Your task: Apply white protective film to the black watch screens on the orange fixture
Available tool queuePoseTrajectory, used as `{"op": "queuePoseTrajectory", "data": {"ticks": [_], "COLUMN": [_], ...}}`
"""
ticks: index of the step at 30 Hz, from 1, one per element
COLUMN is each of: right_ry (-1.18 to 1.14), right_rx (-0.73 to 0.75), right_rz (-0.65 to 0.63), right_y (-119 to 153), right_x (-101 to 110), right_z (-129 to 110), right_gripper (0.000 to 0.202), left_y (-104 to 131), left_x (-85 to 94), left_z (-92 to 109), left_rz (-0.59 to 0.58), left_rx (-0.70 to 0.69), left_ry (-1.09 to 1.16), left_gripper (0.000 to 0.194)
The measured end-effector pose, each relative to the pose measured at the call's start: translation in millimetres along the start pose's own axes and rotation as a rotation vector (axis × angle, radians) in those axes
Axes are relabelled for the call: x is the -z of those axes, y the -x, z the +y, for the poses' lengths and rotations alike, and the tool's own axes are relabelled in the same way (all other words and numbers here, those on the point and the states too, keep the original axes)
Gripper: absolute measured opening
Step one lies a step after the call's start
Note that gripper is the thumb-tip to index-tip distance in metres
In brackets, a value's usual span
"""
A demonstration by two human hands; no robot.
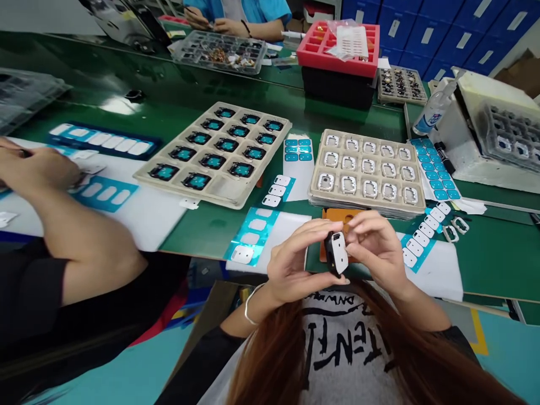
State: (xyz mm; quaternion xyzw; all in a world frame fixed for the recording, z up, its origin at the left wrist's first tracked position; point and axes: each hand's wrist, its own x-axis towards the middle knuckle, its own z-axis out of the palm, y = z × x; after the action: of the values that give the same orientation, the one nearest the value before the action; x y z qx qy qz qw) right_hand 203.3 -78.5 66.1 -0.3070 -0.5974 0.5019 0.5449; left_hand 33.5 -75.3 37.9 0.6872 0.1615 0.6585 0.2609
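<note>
My left hand point(295, 259) grips a small black casing point(330, 256) between thumb and fingers, tilted on its side. A white cut-out sticker point(340, 256) covers its right-facing side. At that side's right edge, my right hand point(379, 247) has its thumb and fingertips pinched together; anything between them is too small to make out. Below the hands on the table lies an orange block point(331, 216), partly hidden. To the left is a blue backing strip point(253, 233) with white stickers, and to the right another sticker strip point(426, 236).
A beige tray point(230, 194) of dark casings stands left, a stack of trays point(367, 205) with silver frames right. Two loose frames point(455, 228) lie beyond. A co-worker's arm point(84, 219) reaches in at left; another person point(240, 17) sits opposite. A red organizer point(307, 56) stands behind.
</note>
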Motion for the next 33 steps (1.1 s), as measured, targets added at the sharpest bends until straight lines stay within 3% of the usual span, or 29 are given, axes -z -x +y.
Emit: {"op": "queuePoseTrajectory", "data": {"ticks": [2, 5, 12, 17, 23, 27, 30, 33], "right_ry": [0.249, 0.380, 0.241, 0.275, 0.463, 0.530, 0.571, 0.625], "right_rx": [0.193, 0.284, 0.170, 0.170, 0.371, 0.432, 0.408, 0.350], "right_rz": [-0.001, -0.029, -0.128, -0.135, -0.015, 0.190, 0.337, 0.426], "right_y": [-2, -4, -10, -12, -1, 14, 22, 21], "right_x": [2, 5, 9, 8, 3, 7, 20, 44], "right_z": [-5, -10, -13, -17, -16, -12, -10, -6], "right_gripper": [0.006, 0.015, 0.003, 0.013, 0.006, 0.006, 0.011, 0.011], "left_y": [0, 0, -4, -6, -11, -11, -10, -9], "left_x": [1.4, 3.7, 3.9, 2.7, 5.4, 4.9, 4.9, 6.5], "left_z": [1, 3, 12, 21, 28, 27, 24, 24], "left_rz": [-0.022, -0.049, -0.111, -0.115, -0.136, -0.041, 0.068, 0.101], "left_rx": [-0.006, -0.026, -0.054, -0.040, -0.060, -0.052, -0.025, -0.004], "left_ry": [-0.032, -0.099, -0.152, -0.189, -0.307, -0.344, -0.371, -0.397], "left_gripper": [0.079, 0.081, 0.089, 0.085, 0.082, 0.074, 0.067, 0.060]}}
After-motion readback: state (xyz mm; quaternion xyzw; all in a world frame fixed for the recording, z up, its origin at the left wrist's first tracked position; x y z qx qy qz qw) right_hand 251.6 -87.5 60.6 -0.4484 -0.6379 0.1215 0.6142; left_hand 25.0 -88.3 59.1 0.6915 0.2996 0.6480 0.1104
